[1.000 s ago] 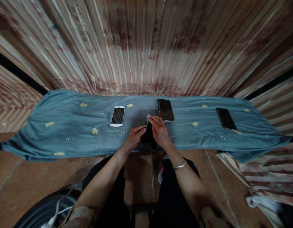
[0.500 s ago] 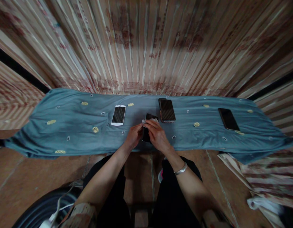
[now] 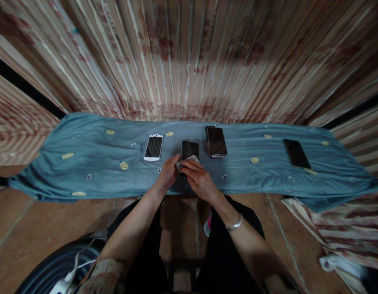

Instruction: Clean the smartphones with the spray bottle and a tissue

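A dark smartphone [image 3: 190, 149] is held low over the cloth in front of me. My left hand [image 3: 168, 171] grips it along its left edge. With bent fingers, my right hand [image 3: 197, 178] presses a pale wipe [image 3: 192, 159] onto the phone's screen, covering its lower part. To the left lies a white smartphone [image 3: 154, 147], screen up. Just right of the held phone sits a stack of dark phones [image 3: 216, 142]. Farther right, another black smartphone [image 3: 296, 153] rests at a slant.
A blue-green cloth [image 3: 97, 157] with yellow and white motifs covers the long narrow surface. Behind it hangs a striped curtain [image 3: 176, 61]. On the tiled floor at lower left are a coiled black hose [image 3: 45, 265] and a white cable [image 3: 76, 263].
My right hand has moved down and slightly left with the wipe, baring the upper screen. The held phone has shifted a little left and away from me.
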`<action>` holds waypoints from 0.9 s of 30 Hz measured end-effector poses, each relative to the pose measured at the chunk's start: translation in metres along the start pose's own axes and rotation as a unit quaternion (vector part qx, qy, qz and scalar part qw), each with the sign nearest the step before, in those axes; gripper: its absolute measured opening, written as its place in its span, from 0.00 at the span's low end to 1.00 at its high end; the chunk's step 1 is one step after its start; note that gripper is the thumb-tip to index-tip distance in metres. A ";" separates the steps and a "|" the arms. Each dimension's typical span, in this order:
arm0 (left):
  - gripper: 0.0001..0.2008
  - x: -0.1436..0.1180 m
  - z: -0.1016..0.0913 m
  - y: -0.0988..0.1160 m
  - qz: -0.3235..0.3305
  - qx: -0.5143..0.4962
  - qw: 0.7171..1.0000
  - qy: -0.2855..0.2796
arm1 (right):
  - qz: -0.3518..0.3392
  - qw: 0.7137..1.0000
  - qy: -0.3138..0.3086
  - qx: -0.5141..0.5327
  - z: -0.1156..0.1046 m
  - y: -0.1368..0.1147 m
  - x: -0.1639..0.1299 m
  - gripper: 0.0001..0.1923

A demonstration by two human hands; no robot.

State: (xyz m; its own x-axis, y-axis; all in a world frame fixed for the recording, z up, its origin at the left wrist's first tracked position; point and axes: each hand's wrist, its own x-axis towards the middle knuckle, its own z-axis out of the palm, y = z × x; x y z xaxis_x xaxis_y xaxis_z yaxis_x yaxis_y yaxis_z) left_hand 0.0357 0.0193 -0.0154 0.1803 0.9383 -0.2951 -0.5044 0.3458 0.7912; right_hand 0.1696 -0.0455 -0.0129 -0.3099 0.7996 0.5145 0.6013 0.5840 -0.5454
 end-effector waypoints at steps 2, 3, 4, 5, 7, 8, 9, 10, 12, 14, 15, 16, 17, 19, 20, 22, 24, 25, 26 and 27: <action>0.07 -0.001 0.000 0.002 0.006 0.007 1.000 -0.016 | -0.001 1.000 -0.002 -0.003 0.000 -0.002 -0.001 0.21; 0.08 -0.001 0.000 0.003 0.006 0.010 1.000 -0.020 | -0.001 1.000 -0.004 -0.005 0.001 -0.004 -0.001 0.21; 0.09 -0.001 -0.001 0.004 0.004 0.011 1.000 -0.020 | -0.002 1.000 -0.005 -0.006 0.001 -0.005 -0.001 0.21; 0.10 -0.001 -0.001 0.004 -0.001 0.010 1.000 -0.016 | -0.004 1.000 -0.006 -0.006 0.001 -0.007 -0.001 0.21; 0.12 0.001 -0.003 0.005 -0.006 0.006 1.000 0.002 | -0.008 1.000 -0.006 -0.005 0.001 -0.010 -0.002 0.20; 0.13 0.001 -0.005 0.005 -0.006 0.006 1.000 0.011 | -0.010 1.000 -0.005 -0.004 0.001 -0.011 -0.002 0.20; 0.13 0.002 -0.006 0.006 -0.003 0.008 1.000 0.020 | -0.012 1.000 -0.004 -0.003 0.000 -0.013 -0.002 0.20; 0.13 0.002 -0.007 0.006 0.000 0.010 1.000 0.026 | -0.014 1.000 -0.003 -0.003 0.000 -0.014 -0.002 0.20; 0.14 0.003 -0.008 0.007 -0.001 0.015 0.999 0.031 | -0.015 1.000 -0.007 -0.005 0.000 -0.015 -0.003 0.19; 0.13 0.002 -0.008 0.009 -0.007 0.016 0.999 0.031 | -0.013 1.000 -0.013 -0.004 -0.001 -0.016 -0.004 0.19; 0.13 0.002 -0.008 0.010 -0.008 0.015 0.999 0.031 | -0.012 1.000 -0.015 -0.003 -0.001 -0.016 -0.004 0.19; 0.12 0.002 -0.008 0.012 -0.007 0.013 0.999 0.031 | -0.012 1.000 -0.015 -0.003 -0.002 -0.015 -0.005 0.19; 0.11 0.002 -0.008 0.013 -0.004 0.010 0.999 0.031 | -0.012 1.000 -0.013 -0.004 -0.002 -0.015 -0.006 0.19; 0.10 0.002 -0.008 0.017 0.001 0.011 0.999 0.035 | -0.012 1.000 -0.009 -0.010 -0.003 -0.014 -0.008 0.20; 0.10 0.002 -0.008 0.018 0.002 0.014 0.999 0.038 | -0.011 1.000 -0.008 -0.013 -0.003 -0.014 -0.009 0.20; 0.09 0.003 -0.009 0.021 -0.001 0.020 0.999 0.049 | -0.010 1.000 -0.007 -0.019 -0.005 -0.012 -0.010 0.20; 0.08 0.004 -0.009 0.024 -0.001 0.017 0.998 0.062 | -0.010 1.000 -0.003 -0.026 -0.007 -0.011 -0.010 0.20; 0.08 0.004 -0.009 0.025 -0.001 0.012 0.998 0.067 | -0.010 1.000 0.000 -0.029 -0.009 -0.010 -0.010 0.20; 0.08 0.004 -0.008 0.026 0.000 0.007 0.998 0.070 | -0.009 0.999 0.002 -0.031 -0.010 -0.009 -0.011 0.20; 0.08 0.005 -0.008 0.027 0.002 0.002 0.997 0.072 | -0.006 0.999 0.004 -0.031 -0.012 -0.008 -0.011 0.19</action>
State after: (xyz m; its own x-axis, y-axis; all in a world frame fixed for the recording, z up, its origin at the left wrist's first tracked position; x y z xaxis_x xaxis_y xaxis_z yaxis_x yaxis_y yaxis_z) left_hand 0.0163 0.0328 -0.0001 0.0550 0.9295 -0.3647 -0.5009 0.3417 0.7952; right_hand 0.1767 -0.0605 -0.0063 -0.3126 0.7908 0.5262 0.6422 0.5841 -0.4964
